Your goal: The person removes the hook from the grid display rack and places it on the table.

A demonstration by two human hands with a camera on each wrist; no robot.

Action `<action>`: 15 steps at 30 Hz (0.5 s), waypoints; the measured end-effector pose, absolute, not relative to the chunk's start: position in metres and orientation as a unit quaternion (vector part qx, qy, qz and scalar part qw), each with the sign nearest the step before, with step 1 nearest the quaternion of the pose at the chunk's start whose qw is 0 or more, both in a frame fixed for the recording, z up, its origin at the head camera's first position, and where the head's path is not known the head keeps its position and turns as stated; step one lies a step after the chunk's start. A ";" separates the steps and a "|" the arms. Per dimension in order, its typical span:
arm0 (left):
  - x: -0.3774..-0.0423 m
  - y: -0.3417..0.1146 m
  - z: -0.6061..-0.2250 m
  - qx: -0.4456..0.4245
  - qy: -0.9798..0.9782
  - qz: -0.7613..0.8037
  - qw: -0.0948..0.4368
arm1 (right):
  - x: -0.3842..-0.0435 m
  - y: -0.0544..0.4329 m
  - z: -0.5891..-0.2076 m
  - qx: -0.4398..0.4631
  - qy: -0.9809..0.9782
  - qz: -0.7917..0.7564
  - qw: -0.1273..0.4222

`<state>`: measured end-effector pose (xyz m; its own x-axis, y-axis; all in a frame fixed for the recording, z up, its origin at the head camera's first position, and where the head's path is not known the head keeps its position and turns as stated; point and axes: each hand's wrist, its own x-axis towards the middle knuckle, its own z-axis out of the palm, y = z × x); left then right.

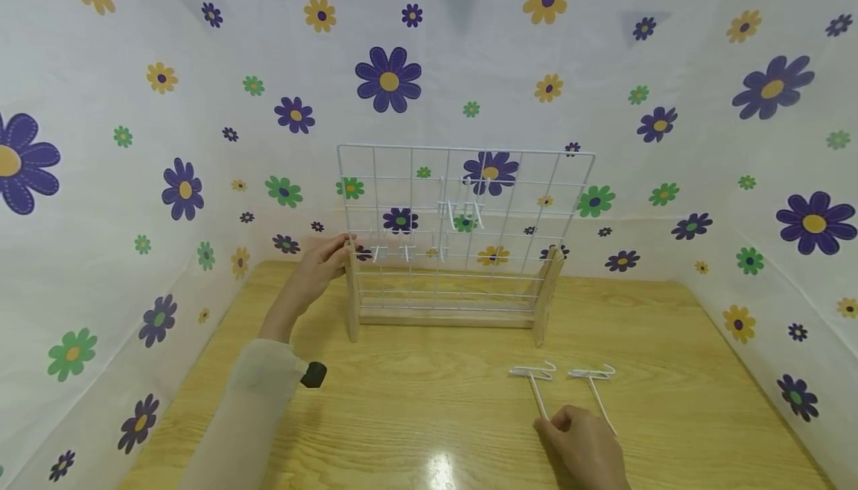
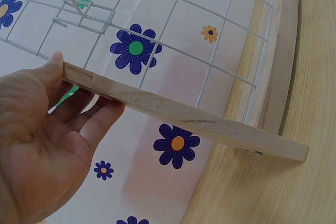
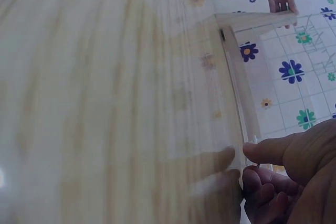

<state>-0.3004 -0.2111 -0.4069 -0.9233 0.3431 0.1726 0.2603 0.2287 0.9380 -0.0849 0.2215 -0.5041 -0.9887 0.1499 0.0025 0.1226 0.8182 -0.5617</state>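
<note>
A white wire grid (image 1: 462, 222) stands in a wooden base (image 1: 445, 317) at the table's middle back, with several white hooks (image 1: 461, 212) hung on it. My left hand (image 1: 342, 248) grips the top of the base's left wooden upright (image 2: 184, 119), thumb above and fingers below, as the left wrist view shows (image 2: 84, 85). Two loose white hooks lie on the table at the front right, the left hook (image 1: 536, 384) and the right hook (image 1: 595, 384). My right hand (image 1: 546, 423) pinches the near end of the left hook's shaft; in the right wrist view its curled fingers (image 3: 260, 182) are blurred.
The wooden table (image 1: 415, 401) is closed in on three sides by white cloth with a flower print (image 1: 389, 80). A black wrist camera (image 1: 313, 374) sits on my left sleeve. The table's bare wood stretches between my two hands.
</note>
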 end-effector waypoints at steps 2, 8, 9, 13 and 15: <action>-0.300 -0.211 -0.408 0.191 0.785 0.588 0.034 | -0.085 0.221 -0.504 -0.071 -0.954 0.291 0.024; -0.301 -0.212 -0.409 0.189 0.790 0.582 0.032 | -0.085 0.221 -0.505 -0.067 -0.955 0.288 0.021; -0.301 -0.212 -0.409 0.188 0.791 0.581 0.033 | -0.085 0.221 -0.505 -0.068 -0.955 0.287 0.020; -0.301 -0.212 -0.409 0.183 0.793 0.580 0.033 | -0.085 0.222 -0.505 -0.065 -0.957 0.281 0.019; -0.300 -0.212 -0.409 0.184 0.793 0.580 0.032 | -0.085 0.222 -0.505 -0.063 -0.957 0.282 0.020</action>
